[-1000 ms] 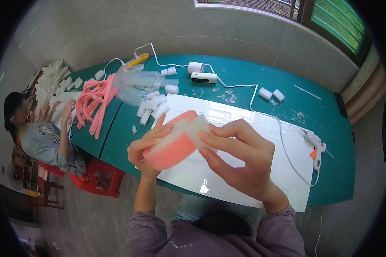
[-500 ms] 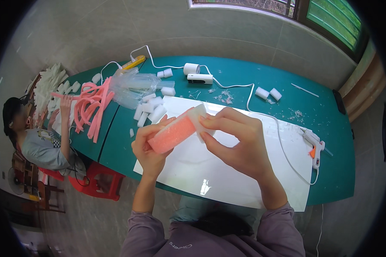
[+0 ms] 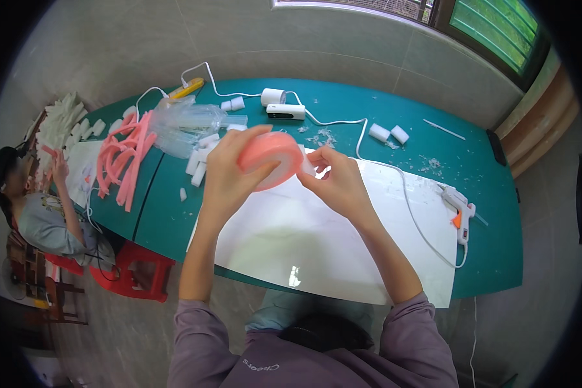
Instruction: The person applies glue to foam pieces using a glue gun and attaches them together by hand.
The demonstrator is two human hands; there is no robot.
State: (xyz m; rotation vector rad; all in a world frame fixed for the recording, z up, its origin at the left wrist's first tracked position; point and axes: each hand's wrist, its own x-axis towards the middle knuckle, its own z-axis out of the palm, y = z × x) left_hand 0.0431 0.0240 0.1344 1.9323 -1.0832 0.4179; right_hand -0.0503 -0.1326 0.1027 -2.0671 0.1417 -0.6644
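Above a glossy white board [image 3: 284, 242], my left hand [image 3: 225, 174] is wrapped around a rounded pink foam piece [image 3: 283, 143] that looks like a ring or a curved roll. Its fingers lie over the top and the thumb presses the near side. My right hand [image 3: 343, 184] pinches a small white foam piece [image 3: 308, 165] against the right side of the pink one. The fingertips partly cover the white piece, so I cannot tell whether the two are joined. A white and orange hot glue gun [image 3: 460, 216] lies at the board's right edge.
Several white foam blocks [image 3: 199, 169], a clear plastic bag [image 3: 184, 126] and pink foam strips [image 3: 128, 155] lie to the left. White devices [image 3: 286, 112] stand at the back, and a cable crosses the board. A co-worker [image 3: 55, 216] sits at far left.
Both hands have raised the foam away from me and turned it, so the pink piece's curved side now shows. My left hand's grip has shifted over its top. The view has moved slightly.
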